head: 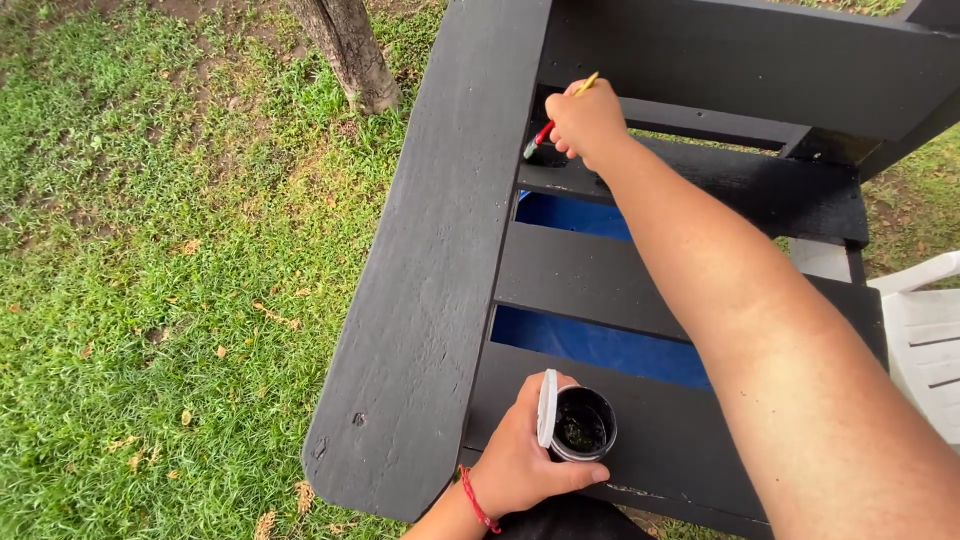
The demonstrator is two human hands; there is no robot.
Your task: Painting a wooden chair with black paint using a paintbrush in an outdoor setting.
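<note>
1. The right hand [588,122] is clenched around a small paintbrush with a red ferrule and yellow handle [547,133], its dark bristles pressed into the inner corner where a seat slat meets the wide armrest of the black-painted wooden chair [430,280].
2. The left hand [525,460], with a red cord bracelet [476,500] at the wrist, is wrapped around a small round jar of black paint with a pale hinged lid flipped open [578,424]. It holds the jar at the front edge of the chair's seat, just beside the armrest's front end.
3. Risk, as I judge it: the jar is open and seems held above the seat, so a tilt of the wrist could spill paint onto the slats or the black garment below.
4. The outstretched right forearm crosses over the painted slats; if they are wet and it sags, it could smear the coat and mark the skin.
5. The brush works in a tight corner; too much paint could pool there or drip through the gaps onto the blue sheet [600,345] beneath.
6. The chair looks evenly matte black with coarse grain and a few dents near the armrest's front end. It stands on green grass [150,250] near a tree trunk [350,50], with a white slatted chair [925,340] beside its right edge.
</note>
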